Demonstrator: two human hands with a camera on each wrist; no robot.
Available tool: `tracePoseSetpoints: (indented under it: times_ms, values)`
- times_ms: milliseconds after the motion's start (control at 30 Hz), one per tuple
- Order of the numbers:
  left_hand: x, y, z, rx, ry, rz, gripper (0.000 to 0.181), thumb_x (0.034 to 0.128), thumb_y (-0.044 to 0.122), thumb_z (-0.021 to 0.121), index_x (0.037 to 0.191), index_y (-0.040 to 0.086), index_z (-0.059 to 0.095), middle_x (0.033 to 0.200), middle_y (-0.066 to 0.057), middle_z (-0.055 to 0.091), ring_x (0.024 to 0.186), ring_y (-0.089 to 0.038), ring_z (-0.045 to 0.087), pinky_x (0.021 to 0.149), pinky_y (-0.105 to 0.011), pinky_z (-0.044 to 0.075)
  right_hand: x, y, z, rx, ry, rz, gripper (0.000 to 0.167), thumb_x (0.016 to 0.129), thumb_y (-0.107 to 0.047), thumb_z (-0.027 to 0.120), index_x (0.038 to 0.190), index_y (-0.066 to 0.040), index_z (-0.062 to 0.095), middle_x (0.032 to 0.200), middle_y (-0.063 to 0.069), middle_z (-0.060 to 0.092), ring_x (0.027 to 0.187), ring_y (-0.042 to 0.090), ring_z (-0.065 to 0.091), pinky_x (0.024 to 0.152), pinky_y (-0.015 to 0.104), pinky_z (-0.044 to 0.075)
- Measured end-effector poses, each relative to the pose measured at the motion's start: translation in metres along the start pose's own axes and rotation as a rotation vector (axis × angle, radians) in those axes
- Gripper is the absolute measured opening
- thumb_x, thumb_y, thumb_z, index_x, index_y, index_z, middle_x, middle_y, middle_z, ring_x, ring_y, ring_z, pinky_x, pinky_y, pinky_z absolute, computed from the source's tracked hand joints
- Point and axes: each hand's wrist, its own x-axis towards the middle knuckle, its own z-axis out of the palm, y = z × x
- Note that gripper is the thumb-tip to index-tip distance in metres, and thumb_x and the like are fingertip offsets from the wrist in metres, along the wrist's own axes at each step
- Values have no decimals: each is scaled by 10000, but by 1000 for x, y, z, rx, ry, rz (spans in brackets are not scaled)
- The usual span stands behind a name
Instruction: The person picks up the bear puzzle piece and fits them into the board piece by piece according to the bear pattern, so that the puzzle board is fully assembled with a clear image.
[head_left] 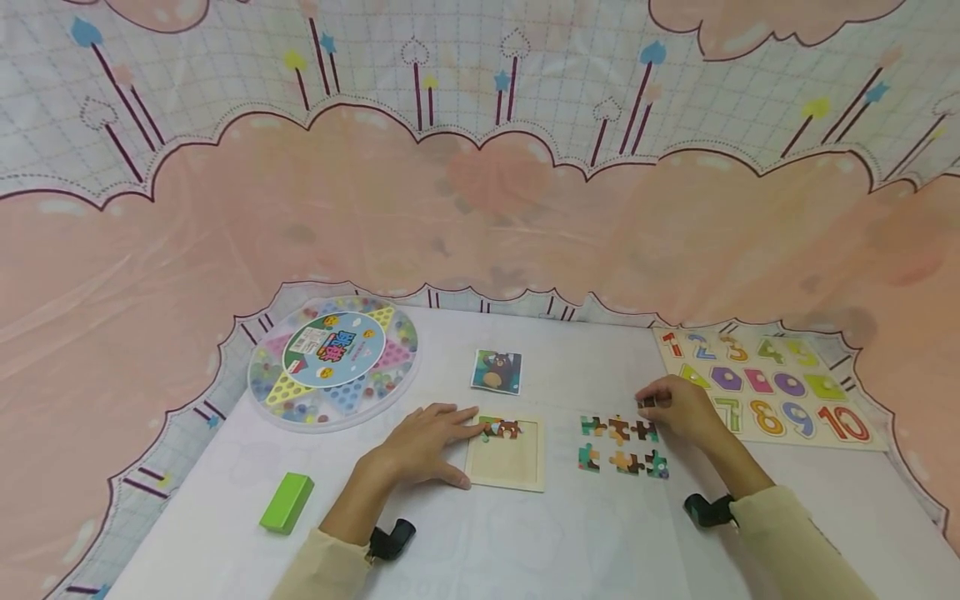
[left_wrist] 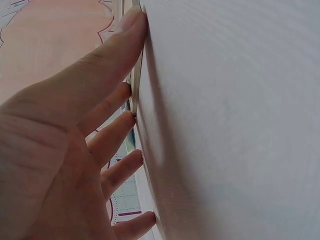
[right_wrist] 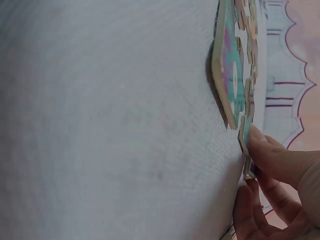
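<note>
Right hand [head_left: 678, 410], and the grip is together, thumb and fingers pinching a dark piece [head_left: 647, 402] right at the fingertips! That piece sits just beyond the right end of the upper row of loose pieces [head_left: 588, 461], two short rows on the table [head_left: 600, 533] between grip and tray [head_left: 506, 468]. Number board [head_left: 806, 392] just to the right. Over to the left hand [head_left: 423, 442]: that grip is apart, fingers spread, thumb touching the tray's left side near its lower corner. Joined pieces [head_left: 506, 429] fill the tray's upper left.
</note>
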Motion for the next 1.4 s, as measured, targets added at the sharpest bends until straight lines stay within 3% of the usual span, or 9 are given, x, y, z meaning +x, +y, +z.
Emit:
tracePoseSetpoints:
  times_ms: [267,467,700,833,933,1067,1400]
  values:
    - [0,-1,1,8,-4,-4,835,728,441,886,1476,278,554,1639,46,425,1535,-337,343,1236,-677,243,-1,-6,-1,-59,2,-20,163,899,-85,758,1058,-65,787,1167,176,658,1074,355,627,949,521,563]
    - [0,1,0,5,-7,1,835,734,436,884,1481,274,548,1643,36,418,1538,-340,337,1240,-676,235,-1,-8,-3,-93,-5,-20,140,890,-121,775,1014,-62,802,1162,171,676,1031,316,636,900,475,586]
    - [-2,4,-1,-12,-10,-25,830,735,423,888,1480,287,548,1644,46,416,1548,-335,321,1256,-665,212,-2,-14,-5,-52,5,-10,343,888,-172,788,1194,-24,739,1252,218,684,1063,341,656,864,431,612]
    - [-3,4,-1,-8,-8,-27,827,736,424,887,1478,280,552,1642,41,421,1545,-338,327,1256,-661,219,-4,-22,2,-9,29,4,374,892,-186,789,1233,-45,725,1245,223,694,978,291,675,750,330,609]
    - [-3,4,-1,-1,-9,-24,825,738,422,886,1478,276,553,1642,35,421,1543,-339,331,1255,-659,224,-6,-30,8,21,42,-4,375,891,-201,790,1236,-70,730,1222,215,714,869,225,664,636,262,542]
    - [-2,4,-2,4,-12,-23,828,737,418,887,1480,284,549,1644,42,415,1544,-338,328,1254,-662,220,-7,-42,16,46,43,-41,368,888,-215,791,1227,-82,740,1209,200,723,799,179,644,579,239,500]
    - [0,3,-2,-7,-15,-22,825,737,427,885,1479,295,549,1643,56,416,1545,-335,326,1252,-666,217,-10,-75,42,113,39,-200,288,825,-144,840,1097,-67,787,1147,116,734,829,151,690,567,173,532]
